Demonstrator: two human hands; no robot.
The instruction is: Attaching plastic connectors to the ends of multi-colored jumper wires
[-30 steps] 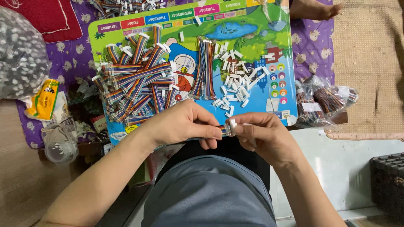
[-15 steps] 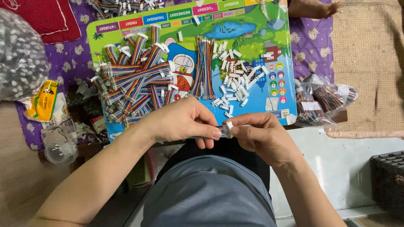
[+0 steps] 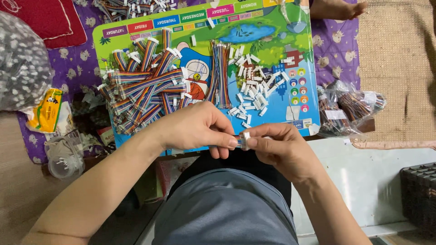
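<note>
Both hands, left hand (image 3: 195,129) and right hand (image 3: 281,147), pinch one small white connector (image 3: 244,139) between closed fingertips. Beyond them, a colourful board (image 3: 277,27) carries rainbow cables (image 3: 145,86) and loose white plugs (image 3: 254,86).

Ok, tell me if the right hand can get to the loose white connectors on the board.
Probably yes. The white connectors lie uncovered just ahead of the right hand, nothing between, but it and the left hand pinch a small white connector.

Small white plastic connector (image 3: 245,138), pinched between fingertips of both hands, short rainbow ribbon cable (image 3: 225,146) running left from it under the left fingers, held level above the lap, just below the board's near edge
</note>
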